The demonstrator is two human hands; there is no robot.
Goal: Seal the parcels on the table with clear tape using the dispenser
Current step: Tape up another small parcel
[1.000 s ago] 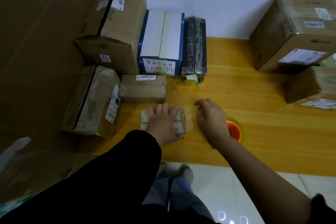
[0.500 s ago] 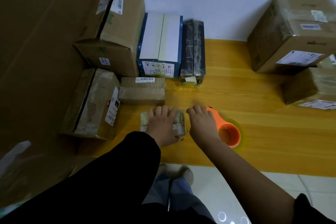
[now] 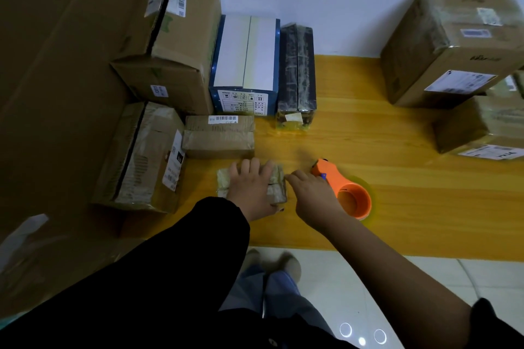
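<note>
Small brown taped parcel (image 3: 279, 185) sits near the front edge of the yellow wood table (image 3: 397, 150), left hand (image 3: 252, 187) flat on top w/ straight fingers; right hand (image 3: 314, 194) is at its right side, fingers bent, can't tell if pinching. Orange plastic tape dispenser (image 3: 353, 197) lies half hidden behind that hand. Around: 5 bigger brown cardboard boxes (image 3: 453, 45), 1 blue-and-white box (image 3: 246, 56), 1 black wrapped pack (image 3: 299, 71).

Near our edge of the table (image 3: 397, 150) lies a small parcel (image 3: 276, 178), our left hand (image 3: 251, 187) flat on top. Our right hand (image 3: 312, 193) is just right of it, and the tape dispenser (image 3: 348, 193) right of that. Behind the parcel we see a flat parcel (image 3: 218, 136), with a larger box (image 3: 141, 156) to its left. Along the wall stand a tall carton (image 3: 170, 45), an upright box (image 3: 246, 65) and a wrapped bundle (image 3: 297, 73). Far right sits a big box (image 3: 453, 42), another box (image 3: 482, 127) before it.
</note>
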